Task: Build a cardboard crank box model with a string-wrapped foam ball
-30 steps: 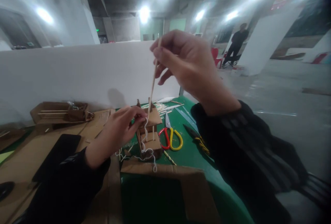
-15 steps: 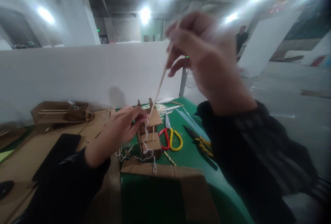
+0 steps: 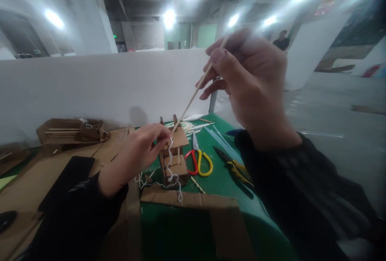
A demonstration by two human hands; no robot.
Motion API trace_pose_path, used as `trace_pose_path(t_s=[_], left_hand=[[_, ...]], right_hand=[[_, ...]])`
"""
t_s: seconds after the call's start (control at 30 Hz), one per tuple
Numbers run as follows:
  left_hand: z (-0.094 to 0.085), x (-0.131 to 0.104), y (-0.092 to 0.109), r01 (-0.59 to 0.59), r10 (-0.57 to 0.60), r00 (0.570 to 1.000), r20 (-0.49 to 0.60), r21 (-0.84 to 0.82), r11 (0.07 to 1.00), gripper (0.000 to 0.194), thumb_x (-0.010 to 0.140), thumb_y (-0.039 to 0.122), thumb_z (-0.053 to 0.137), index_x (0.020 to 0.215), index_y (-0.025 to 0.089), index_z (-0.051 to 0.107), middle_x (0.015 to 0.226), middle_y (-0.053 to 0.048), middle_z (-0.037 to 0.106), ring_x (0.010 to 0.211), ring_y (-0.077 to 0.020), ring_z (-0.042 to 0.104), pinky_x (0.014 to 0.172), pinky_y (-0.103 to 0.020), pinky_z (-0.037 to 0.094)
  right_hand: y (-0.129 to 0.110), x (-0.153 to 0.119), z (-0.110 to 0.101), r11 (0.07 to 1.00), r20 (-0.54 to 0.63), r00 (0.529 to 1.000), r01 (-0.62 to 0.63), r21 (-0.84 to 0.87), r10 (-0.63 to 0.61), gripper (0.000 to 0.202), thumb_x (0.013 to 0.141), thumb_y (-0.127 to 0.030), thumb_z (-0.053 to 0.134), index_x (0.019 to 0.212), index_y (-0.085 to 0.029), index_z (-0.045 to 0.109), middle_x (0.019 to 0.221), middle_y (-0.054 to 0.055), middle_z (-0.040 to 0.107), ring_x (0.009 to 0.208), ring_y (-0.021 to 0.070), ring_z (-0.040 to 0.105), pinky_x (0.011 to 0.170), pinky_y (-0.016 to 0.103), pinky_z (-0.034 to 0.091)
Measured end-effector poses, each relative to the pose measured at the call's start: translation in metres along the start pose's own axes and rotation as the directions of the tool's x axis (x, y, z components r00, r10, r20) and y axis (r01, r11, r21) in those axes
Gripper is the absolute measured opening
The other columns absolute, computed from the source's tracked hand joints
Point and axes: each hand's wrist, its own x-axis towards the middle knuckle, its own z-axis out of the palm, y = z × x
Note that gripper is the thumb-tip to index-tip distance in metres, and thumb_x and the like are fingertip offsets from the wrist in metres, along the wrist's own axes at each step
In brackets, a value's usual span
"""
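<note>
Above tbl (image 3: 217,182), R hand (image 3: 251,80) w/ stick (image 3: 192,99), L (image 3: 146,144) w/ string (image 3: 170,160).

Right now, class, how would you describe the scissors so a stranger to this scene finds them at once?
On the green table, find the cardboard model beside the left hand. Just right of it lie the scissors, metal end pointing away from the wearer. One handle is red and the other yellow, whereas the nearby pliers have yellow-and-black handles.

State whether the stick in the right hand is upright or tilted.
Tilted: the stick slants down leftward from the right hand to the fingertips of the left hand.
</note>
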Motion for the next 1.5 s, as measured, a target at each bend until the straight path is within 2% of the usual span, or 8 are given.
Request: trace_pose_path(t_s=[0.3,0.43,0.63,0.77,1.03,1.23,1.4,1.5], left_hand=[[-0.002,-0.002,0.0,0.035,-0.035,0.999,0.033,0.015,0.999,0.003,0.089,0.018,0.06,0.09,0.02,0.063,0.087,-0.003,0.07,0.077,-0.0168,0.064,0.066,-0.028,0.05],[-0.002,-0.003,0.0,0.025,-0.026,0.999,0.031,0.02,0.999,0.003,0.09,0.018,0.06,0.091,0.02,0.062,0.086,-0.003,0.069,0.076,-0.0168,0.063,0.066,-0.029,0.05],[-0.005,-0.004,0.002,0.056,-0.058,0.996,0.061,0.04,0.998,0.002,0.091,0.021,0.059,0.092,0.021,0.061,0.088,-0.003,0.067,0.076,-0.0173,0.063,0.07,-0.032,0.049],[-0.007,-0.004,0.003,0.091,-0.095,0.991,0.097,0.05,0.995,0.002,0.091,0.023,0.058,0.092,0.022,0.06,0.09,-0.003,0.067,0.079,-0.0178,0.063,0.073,-0.033,0.049],[-0.006,-0.001,0.006,0.112,-0.113,0.989,0.091,0.016,0.994,0.001,0.09,0.019,0.058,0.091,0.02,0.059,0.091,-0.003,0.069,0.081,-0.0184,0.063,0.072,-0.03,0.048],[-0.007,-0.001,0.009,0.113,-0.118,0.987,0.104,0.051,0.992,0.001,0.092,0.021,0.057,0.093,0.021,0.057,0.088,-0.001,0.068,0.079,-0.0172,0.061,0.072,-0.029,0.046],[-0.007,-0.001,0.009,0.107,-0.113,0.987,0.112,0.06,0.992,0.002,0.093,0.019,0.054,0.092,0.021,0.055,0.088,0.0,0.066,0.078,-0.0166,0.06,0.072,-0.029,0.044],[-0.007,0.0,0.012,0.063,-0.07,0.992,0.101,0.071,0.995,0.012,0.093,0.011,0.047,0.094,0.02,0.055,0.088,0.0,0.066,0.081,-0.0163,0.059,0.075,-0.03,0.044]], right_hand=[[0.004,0.0,-0.002,1.0,-0.03,1.0,-0.002,-0.004,0.001,0.008,0.088,-0.031,0.066,0.086,-0.024,0.061,0.068,-0.002,0.059,0.058,0.0138,0.064,0.045,0.027,0.056],[0.009,-0.002,-0.002,0.998,-0.019,0.999,0.033,0.05,-0.032,0.008,0.089,-0.027,0.064,0.086,-0.022,0.061,0.068,-0.002,0.059,0.057,0.0143,0.064,0.043,0.027,0.055],[0.014,0.0,0.001,0.991,-0.029,0.996,0.091,0.093,-0.089,0.008,0.089,-0.018,0.062,0.082,-0.018,0.059,0.084,0.0,0.059,0.055,0.0111,0.063,0.039,0.024,0.054],[0.014,0.002,0.004,0.994,-0.01,0.997,0.083,0.073,-0.083,0.008,0.09,-0.022,0.062,0.084,-0.019,0.059,0.076,-0.001,0.058,0.054,0.0101,0.061,0.041,0.022,0.055],[0.013,0.003,0.009,0.994,0.077,0.994,0.071,0.087,-0.078,0.01,0.09,-0.024,0.063,0.084,-0.019,0.056,0.076,-0.002,0.057,0.056,0.0103,0.062,0.044,0.023,0.056],[0.007,0.007,0.017,0.997,0.173,0.984,0.032,0.073,-0.044,0.01,0.09,-0.028,0.064,0.088,-0.02,0.059,0.068,-0.002,0.055,0.056,0.0142,0.062,0.045,0.028,0.057],[0.016,0.008,0.031,0.996,0.296,0.954,0.02,0.087,-0.045,0.008,0.091,-0.02,0.059,0.085,-0.019,0.056,0.077,-0.003,0.055,0.055,0.0087,0.058,0.047,0.023,0.055],[0.025,0.003,0.038,0.998,0.36,0.933,-0.004,0.057,-0.016,0.009,0.092,-0.017,0.057,0.084,-0.019,0.053,0.074,-0.004,0.053,0.056,0.0075,0.056,0.046,0.019,0.052]])
